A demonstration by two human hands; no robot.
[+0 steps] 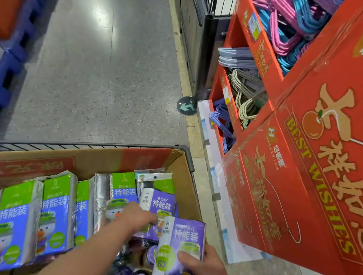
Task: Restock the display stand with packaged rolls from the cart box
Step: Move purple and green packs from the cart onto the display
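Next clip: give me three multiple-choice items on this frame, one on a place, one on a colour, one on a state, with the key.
1. On which side of the cart is the stand?
A. left
B. right
C. inside it

2. The pack in the right hand is mostly:
A. purple
B. red
C. yellow

3. The right hand:
A. grips the pack
B. hangs empty
C. rests on the cart rim

Key:
1 B, the red stand fills the frame's right side.
2 A, its wrapper is purple.
3 A, thumb and fingers curl round it.
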